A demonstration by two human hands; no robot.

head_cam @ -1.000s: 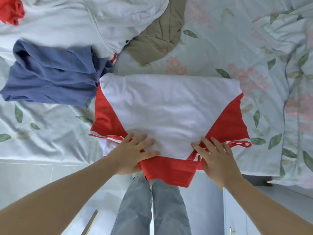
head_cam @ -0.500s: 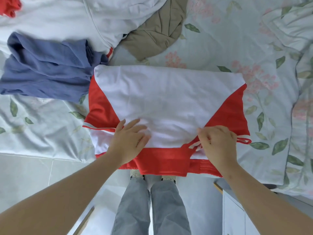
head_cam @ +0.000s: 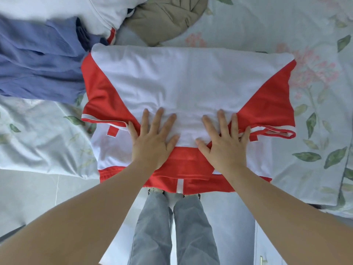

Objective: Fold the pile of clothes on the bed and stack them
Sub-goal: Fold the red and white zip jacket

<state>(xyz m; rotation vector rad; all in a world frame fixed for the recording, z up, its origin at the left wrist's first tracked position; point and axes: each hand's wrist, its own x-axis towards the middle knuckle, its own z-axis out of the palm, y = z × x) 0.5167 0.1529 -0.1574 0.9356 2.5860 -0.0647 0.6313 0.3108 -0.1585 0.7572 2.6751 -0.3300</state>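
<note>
Left hand (head_cam: 154,139) lies flat with fingers spread, gripping nothing, pressing the near part of the red-and-white shirt (head_cam: 191,79), which is spread across the near edge of the bed (head_cam: 315,35); the right hand (head_cam: 226,144) just beside it is likewise flat and splayed on the same folded panel. To do this well, I judge both palms should sweep outward, flattening the fold and squaring the 2 red sleeves before the next fold.
</note>
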